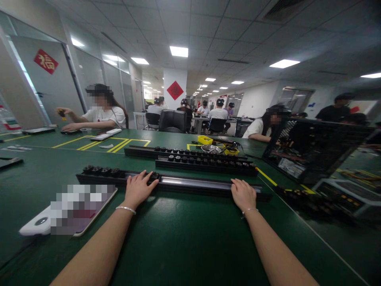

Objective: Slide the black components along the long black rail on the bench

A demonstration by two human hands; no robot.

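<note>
A long black rail [190, 183] lies across the green table in front of me, with several dark round caps seated at its left end [101, 171] and a bare shiny channel along the middle. My left hand [137, 190] rests on the rail, fingertips touching the last cap in the row. On the rail's right end lies my right hand [243, 194], fingers curled over its near edge. Both wrists wear thin bracelets. Two more black rails [205, 163] full of caps lie parallel just behind.
A white phone [71, 210] lies at my left on the green table [184, 238]. Yellow bins [205, 140] and a metal bowl [210, 149] sit behind the rails. An open black computer case [312, 153] stands at right. Other people sit at the far side and beyond.
</note>
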